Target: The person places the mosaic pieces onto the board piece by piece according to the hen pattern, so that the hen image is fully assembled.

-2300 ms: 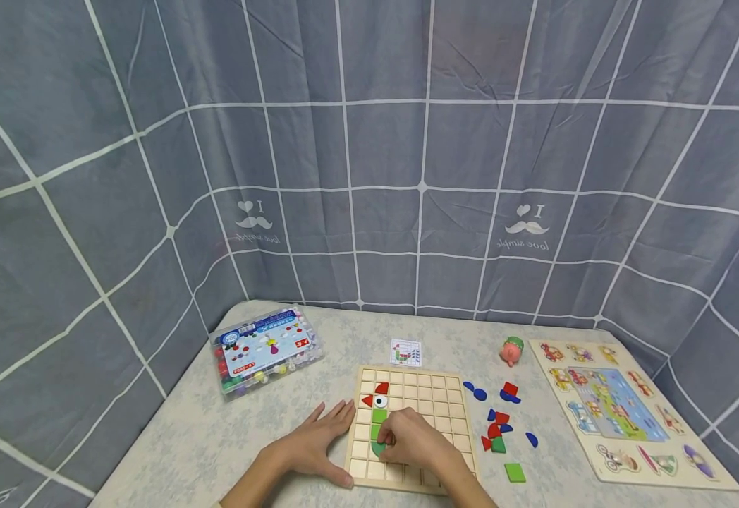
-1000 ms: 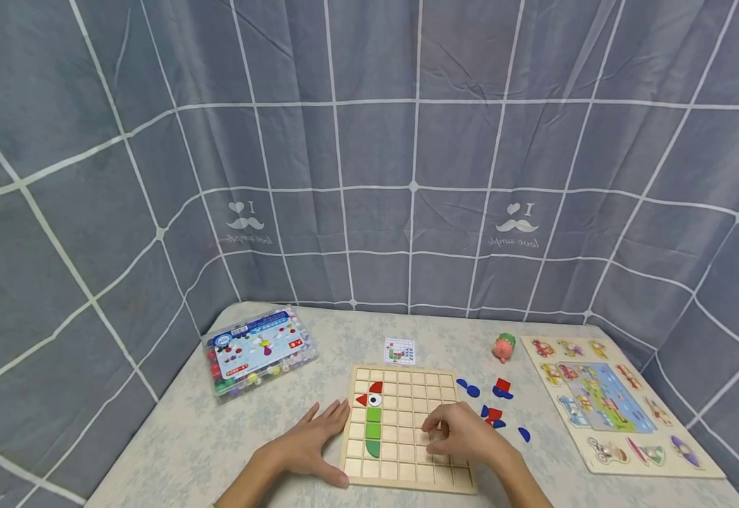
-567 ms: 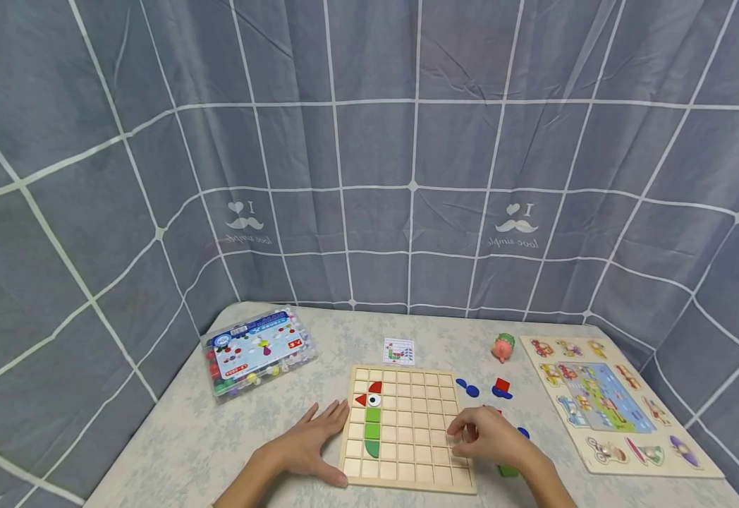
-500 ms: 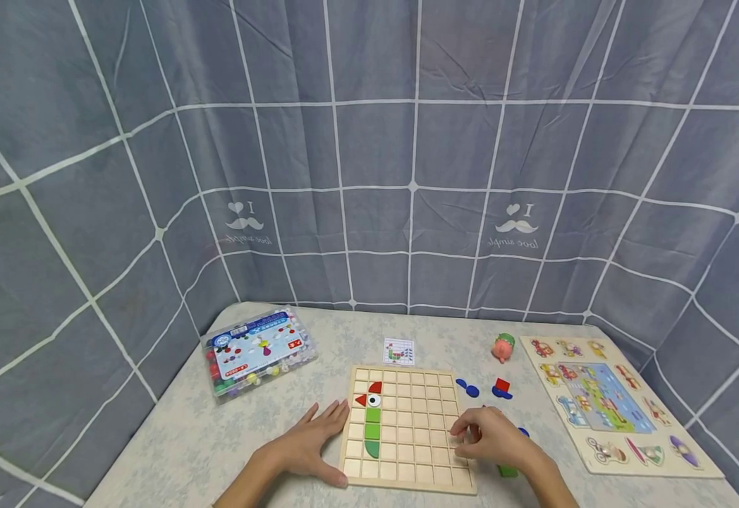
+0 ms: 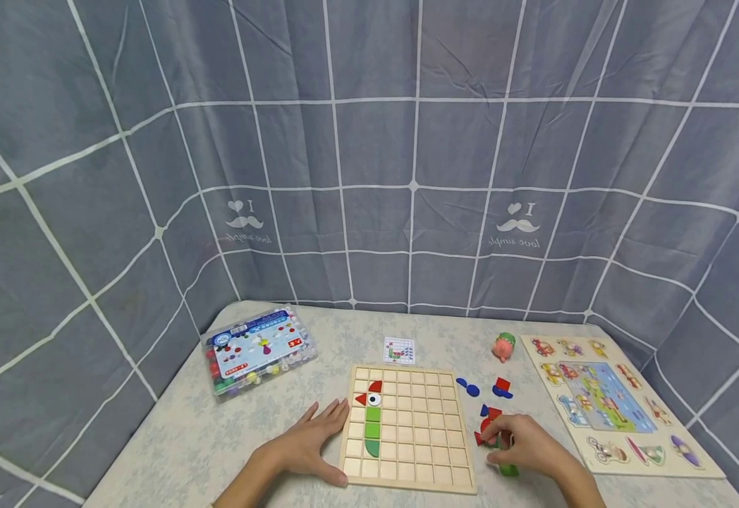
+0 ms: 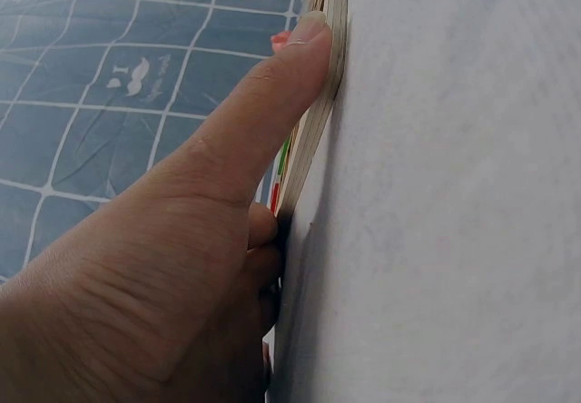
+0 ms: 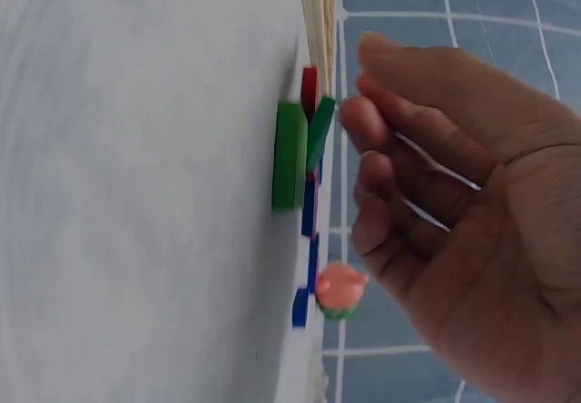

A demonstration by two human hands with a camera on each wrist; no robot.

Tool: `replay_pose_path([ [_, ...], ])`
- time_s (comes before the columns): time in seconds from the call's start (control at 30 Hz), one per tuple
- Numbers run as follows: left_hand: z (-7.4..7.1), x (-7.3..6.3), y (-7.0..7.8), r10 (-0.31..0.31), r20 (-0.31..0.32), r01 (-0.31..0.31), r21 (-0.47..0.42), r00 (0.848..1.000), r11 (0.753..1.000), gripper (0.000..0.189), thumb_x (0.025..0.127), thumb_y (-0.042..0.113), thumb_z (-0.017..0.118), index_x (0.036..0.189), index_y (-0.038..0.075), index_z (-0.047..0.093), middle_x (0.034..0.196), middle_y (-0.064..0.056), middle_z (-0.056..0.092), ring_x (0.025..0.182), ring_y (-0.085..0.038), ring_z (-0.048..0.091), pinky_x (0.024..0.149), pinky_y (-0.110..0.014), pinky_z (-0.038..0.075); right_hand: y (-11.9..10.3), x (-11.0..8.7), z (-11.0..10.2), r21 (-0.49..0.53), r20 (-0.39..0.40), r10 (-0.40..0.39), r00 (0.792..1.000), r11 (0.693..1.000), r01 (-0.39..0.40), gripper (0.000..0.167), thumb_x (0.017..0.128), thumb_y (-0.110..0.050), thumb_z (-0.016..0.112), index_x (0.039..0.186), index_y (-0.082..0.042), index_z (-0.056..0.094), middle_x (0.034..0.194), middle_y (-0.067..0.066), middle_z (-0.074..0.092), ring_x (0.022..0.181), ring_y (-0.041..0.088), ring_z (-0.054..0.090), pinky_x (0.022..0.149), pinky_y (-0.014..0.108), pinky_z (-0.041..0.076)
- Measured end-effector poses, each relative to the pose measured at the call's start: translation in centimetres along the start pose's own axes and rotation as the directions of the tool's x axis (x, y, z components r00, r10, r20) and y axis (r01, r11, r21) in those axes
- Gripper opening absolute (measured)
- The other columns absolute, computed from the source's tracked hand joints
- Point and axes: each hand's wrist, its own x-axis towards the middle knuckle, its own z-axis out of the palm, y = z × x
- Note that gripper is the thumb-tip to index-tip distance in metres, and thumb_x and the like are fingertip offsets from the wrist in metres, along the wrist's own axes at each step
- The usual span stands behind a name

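My left hand (image 5: pixel 311 444) lies with spread fingers on the table, fingertips and thumb at the left edge of a wooden grid board (image 5: pixel 426 451). In the left wrist view its thumb rests against the board's side. A column of pieces sits on the board: a red quarter-round, a red triangle, a white eye tile (image 5: pixel 374 399), green squares (image 5: pixel 372 430) and a dark green quarter-round (image 5: pixel 372 448). My right hand (image 5: pixel 524 443) hovers right of the board, fingers loosely bent. Just beyond its fingertips are a tilted dark green piece (image 7: pixel 320 132) and a light green square (image 7: pixel 290 156).
Red and blue pieces lie beside the board, including a blue circle (image 5: pixel 473 390) and a red square (image 5: pixel 503 384). Behind the board is a small pattern card (image 5: pixel 399 350). A bead box (image 5: pixel 259 353) stands left; a pink figurine (image 5: pixel 503 346) and picture puzzle (image 5: pixel 617 406) are at right.
My right hand left the dark green quarter-round on the board's column and moved right, off the board, to the loose pieces. My left hand has stayed at the board's edge.
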Motion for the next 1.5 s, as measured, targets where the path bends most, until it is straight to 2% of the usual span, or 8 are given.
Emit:
replay_pose_path([
  [0.13,0.0,0.0,0.0,0.001,0.003,-0.001,0.004,1.000,1.000,0.116,0.072,0.061,0.076,0.155,0.004,0.018,0.164,-0.010,0.014,0.152,-0.031,0.011,0.121,-0.059,0.003,0.7,-0.9,-0.5,0.006,0.004,0.061,0.998,0.998,-0.061,0.023,0.075,-0.018,0.081,0.092,-0.006,0.072,0.074,-0.002,0.060,0.060,0.000,0.045,0.051,0.020,0.039],
  [0.43,-0.1,-0.1,0.1,-0.002,0.000,0.002,-0.003,1.000,1.000,0.116,0.072,0.060,0.076,0.155,0.004,0.018,0.164,-0.010,0.014,0.152,-0.032,0.011,0.121,-0.060,0.003,1.3,-1.7,-1.1,0.009,0.025,0.174,0.984,0.985,-0.174,0.024,0.072,-0.013,0.083,0.091,-0.006,0.071,0.076,0.000,0.060,0.063,0.006,0.046,0.054,0.020,0.038],
  [0.7,-0.1,0.0,0.1,-0.006,0.006,0.006,0.000,1.000,1.000,0.116,0.072,0.061,0.076,0.156,0.005,0.017,0.165,-0.009,0.013,0.153,-0.031,0.011,0.121,-0.059,0.003,1.6,-1.8,-0.7,0.031,0.051,0.183,0.982,0.982,-0.184,0.021,0.069,-0.007,0.081,0.088,-0.007,0.072,0.072,0.000,0.058,0.062,0.007,0.047,0.052,0.021,0.038],
  [0.93,-0.1,0.0,0.1,-0.010,0.010,0.010,0.007,1.000,1.000,0.116,0.072,0.061,0.075,0.156,0.005,0.018,0.165,-0.009,0.013,0.153,-0.030,0.011,0.122,-0.059,0.003,1.7,-1.6,-0.4,0.018,0.049,0.161,0.986,0.987,-0.162,0.023,0.073,-0.018,0.083,0.089,-0.007,0.071,0.076,-0.001,0.060,0.064,0.005,0.047,0.054,0.020,0.040],
  [1.07,-0.1,0.0,0.0,-0.010,0.009,0.010,0.014,1.000,1.000,0.116,0.072,0.062,0.075,0.156,0.005,0.018,0.165,-0.009,0.013,0.153,-0.030,0.011,0.122,-0.059,0.004,1.8,-1.6,-0.3,0.027,0.060,0.189,0.980,0.981,-0.191,0.029,0.071,-0.022,0.086,0.091,-0.008,0.071,0.076,0.000,0.058,0.065,0.008,0.048,0.054,0.020,0.040],
  [1.3,-0.1,0.0,0.0,-0.003,0.004,0.003,0.020,1.000,1.000,0.117,0.072,0.063,0.074,0.156,0.005,0.017,0.165,-0.008,0.013,0.153,-0.030,0.011,0.122,-0.059,0.004,1.7,-1.5,-0.1,0.041,0.059,0.231,0.971,0.972,-0.233,0.025,0.073,-0.013,0.083,0.093,-0.006,0.071,0.075,0.000,0.057,0.067,0.012,0.049,0.055,0.021,0.040],
  [1.5,-0.1,0.0,0.1,-0.004,0.007,0.004,0.012,1.000,1.000,0.116,0.072,0.062,0.075,0.155,0.005,0.017,0.165,-0.009,0.013,0.153,-0.030,0.011,0.122,-0.059,0.004,1.7,-1.6,-0.1,0.052,0.060,0.241,0.969,0.968,-0.244,0.023,0.074,-0.012,0.082,0.093,-0.005,0.071,0.075,-0.001,0.058,0.067,0.013,0.049,0.055,0.021,0.040],
])
